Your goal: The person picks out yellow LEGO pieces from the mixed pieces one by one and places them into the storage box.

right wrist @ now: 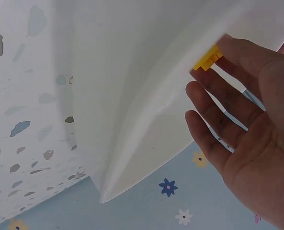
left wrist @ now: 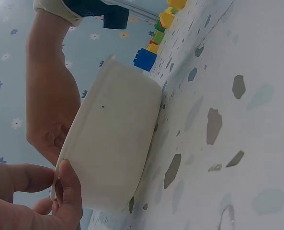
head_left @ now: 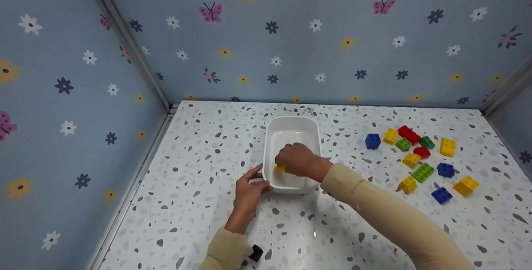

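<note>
A white plastic tub point(head_left: 293, 189) stands on the speckled table. My right hand point(head_left: 298, 160) reaches down inside it, pinching a yellow toy brick point(right wrist: 209, 58) between thumb and fingertips, close to the tub's inner wall. In the right wrist view the other fingers point(right wrist: 206, 136) are loosely extended. At the tub's near left corner, my left hand point(head_left: 249, 191) grips the rim, and in the left wrist view its thumb and fingers point(left wrist: 69, 191) pinch that edge from both sides. Part of the yellow brick is hidden by the right hand in the head view.
To the right lie several loose toy bricks: a blue brick point(head_left: 373, 141) nearest the tub, a long light green brick point(head_left: 423, 172), a red brick point(head_left: 409, 134) and a yellow brick point(head_left: 466, 185) among them. Flower-patterned walls point(head_left: 291, 45) border the table's back and sides.
</note>
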{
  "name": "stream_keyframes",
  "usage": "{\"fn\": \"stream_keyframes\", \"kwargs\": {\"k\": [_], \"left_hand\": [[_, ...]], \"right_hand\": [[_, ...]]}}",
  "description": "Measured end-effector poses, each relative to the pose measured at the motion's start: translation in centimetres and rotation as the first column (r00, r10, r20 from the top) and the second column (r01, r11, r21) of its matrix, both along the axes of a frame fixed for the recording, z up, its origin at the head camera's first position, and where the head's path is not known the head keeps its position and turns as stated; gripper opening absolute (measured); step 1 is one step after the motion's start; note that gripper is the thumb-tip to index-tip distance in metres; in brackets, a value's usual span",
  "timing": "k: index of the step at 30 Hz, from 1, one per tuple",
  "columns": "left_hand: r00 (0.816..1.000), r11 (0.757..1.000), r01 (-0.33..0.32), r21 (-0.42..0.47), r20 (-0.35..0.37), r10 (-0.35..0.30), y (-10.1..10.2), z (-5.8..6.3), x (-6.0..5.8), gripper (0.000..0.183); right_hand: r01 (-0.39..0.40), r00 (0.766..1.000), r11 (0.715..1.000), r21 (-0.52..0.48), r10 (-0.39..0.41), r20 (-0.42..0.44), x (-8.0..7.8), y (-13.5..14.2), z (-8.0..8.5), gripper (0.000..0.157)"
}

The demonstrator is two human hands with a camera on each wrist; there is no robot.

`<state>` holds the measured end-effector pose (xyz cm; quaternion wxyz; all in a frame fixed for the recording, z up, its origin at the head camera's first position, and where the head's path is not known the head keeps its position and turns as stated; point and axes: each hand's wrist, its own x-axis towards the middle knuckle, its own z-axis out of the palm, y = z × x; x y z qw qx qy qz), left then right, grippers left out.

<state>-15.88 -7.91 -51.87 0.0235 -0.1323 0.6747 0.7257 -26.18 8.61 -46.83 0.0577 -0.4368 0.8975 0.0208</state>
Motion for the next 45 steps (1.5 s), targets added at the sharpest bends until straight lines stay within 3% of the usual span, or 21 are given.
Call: {"fn": "stream_keyframes", "kwargs": {"k": [8, 21, 26, 35, 40, 45], "left_hand": [[1.000, 1.000, -0.010, -0.018, 0.016, 0.010, 0.1, 0.1, 0.0, 0.059], [1.000, 1.000, -0.009, -0.020, 0.012, 0.009, 0.2, 0.0, -0.1, 0.059], [0.999, 0.999, -0.011, -0.051, 0.030, 0.012, 0.1, -0.1, -0.2, 0.058], [1.000, 0.999, -0.005, -0.046, 0.018, 0.006, 0.1, -0.3, -0.1, 0.060], [1.000, 0.999, -0.010, -0.032, 0.024, 0.010, 0.1, -0.3, -0.1, 0.060], [0.999, 1.000, -0.020, -0.018, 0.027, 0.021, 0.1, -0.3, 0.0, 0.060]], "right_hand": [[0.038, 0.997, 0.999, 0.038, -0.041, 0.065, -0.2, -0.6, 0.0, 0.026], [0.035, 0.999, 0.990, 0.133, -0.038, 0.016, -0.3, -1.9, -1.0, 0.012], [0.049, 0.998, 0.988, 0.144, -0.053, 0.028, -0.2, -2.0, -1.0, 0.016], [0.036, 0.998, 0.997, 0.063, -0.039, 0.047, 0.4, -0.7, -0.5, 0.024], [0.084, 0.992, 0.996, 0.003, -0.084, 0.090, 0.7, 0.7, 0.2, 0.037], [0.124, 0.990, 0.989, -0.081, -0.118, 0.074, 0.8, 2.6, 0.8, 0.037]]}}
